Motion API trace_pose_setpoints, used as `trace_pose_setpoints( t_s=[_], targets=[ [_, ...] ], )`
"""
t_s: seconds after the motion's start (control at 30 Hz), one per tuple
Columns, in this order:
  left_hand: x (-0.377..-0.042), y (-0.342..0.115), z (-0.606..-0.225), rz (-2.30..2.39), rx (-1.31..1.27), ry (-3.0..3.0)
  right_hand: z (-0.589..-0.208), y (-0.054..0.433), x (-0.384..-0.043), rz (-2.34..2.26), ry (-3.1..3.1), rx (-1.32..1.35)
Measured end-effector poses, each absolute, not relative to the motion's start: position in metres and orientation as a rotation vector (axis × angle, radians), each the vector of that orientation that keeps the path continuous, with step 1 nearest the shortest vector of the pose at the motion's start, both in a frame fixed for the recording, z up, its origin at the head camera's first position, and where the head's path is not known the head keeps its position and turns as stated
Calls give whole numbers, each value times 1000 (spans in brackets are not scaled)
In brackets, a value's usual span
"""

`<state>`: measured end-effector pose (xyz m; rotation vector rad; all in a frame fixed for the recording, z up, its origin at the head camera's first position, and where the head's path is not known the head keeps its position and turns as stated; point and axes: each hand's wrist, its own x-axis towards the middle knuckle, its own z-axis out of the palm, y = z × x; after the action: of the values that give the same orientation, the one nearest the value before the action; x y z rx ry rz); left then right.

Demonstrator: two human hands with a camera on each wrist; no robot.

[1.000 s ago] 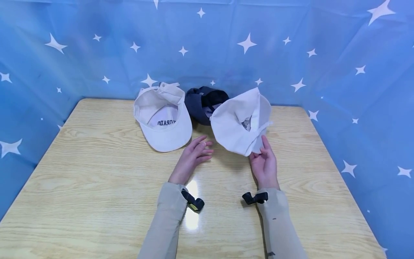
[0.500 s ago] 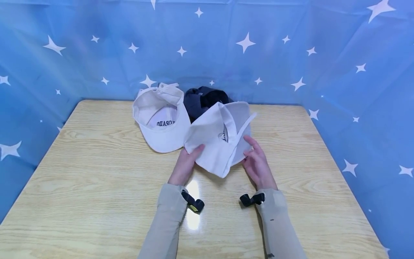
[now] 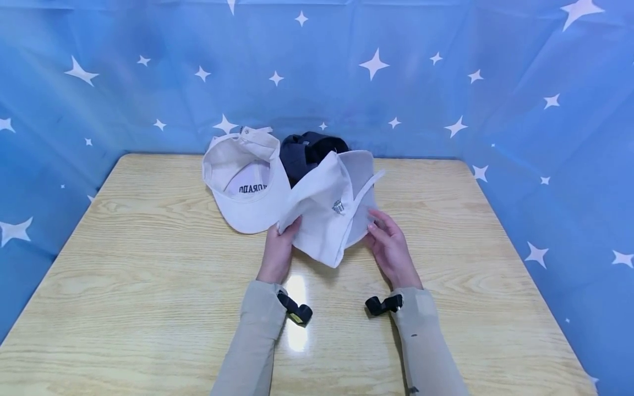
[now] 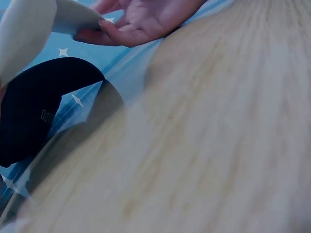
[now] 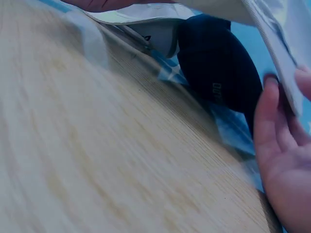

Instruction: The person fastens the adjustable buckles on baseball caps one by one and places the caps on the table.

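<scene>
Both hands hold a white baseball cap [image 3: 317,225] above the table in the head view, its opening and back strap turned partly towards me. A small dark print shows in the cap's opening. My left hand [image 3: 277,253] grips the crown's left edge, thumb on top. At the other side my right hand [image 3: 391,250] pinches the brim [image 5: 274,53] between thumb and fingers, as the right wrist view shows. Behind the held cap sits a dark navy cap [image 3: 297,157], partly covered by it. A second white cap [image 3: 257,212] lies upturned at the left, with dark lettering inside.
The wooden table [image 3: 148,286] stretches out under both forearms and to either side. Blue cloth [image 3: 317,66] with white stars hangs along the table's back and sides. The resting caps sit near the back edge, close against each other.
The held white cap has moved left and towards me, and has tilted. My left hand, loose beside it at first, now grips its left edge. My right hand has shifted slightly left with the brim.
</scene>
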<state>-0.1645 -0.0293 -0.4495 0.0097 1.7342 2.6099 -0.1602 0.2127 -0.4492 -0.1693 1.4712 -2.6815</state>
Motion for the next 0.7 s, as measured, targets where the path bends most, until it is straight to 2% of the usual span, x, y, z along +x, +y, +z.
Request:
trace_pose_setpoints(
  t_s=[0.3,0.53,0.7],
  targets=[
    [-158,-34,-442,2713,101,1683,-451,217,-162,-2909,1355,-72],
    [-147,-25,-426,2637,126,1874,-451,218,-161,-2905,1170,-275],
    [-146,-9,-423,2566,286,2006,-444,228,-160,-2967,941,-365]
  ],
)
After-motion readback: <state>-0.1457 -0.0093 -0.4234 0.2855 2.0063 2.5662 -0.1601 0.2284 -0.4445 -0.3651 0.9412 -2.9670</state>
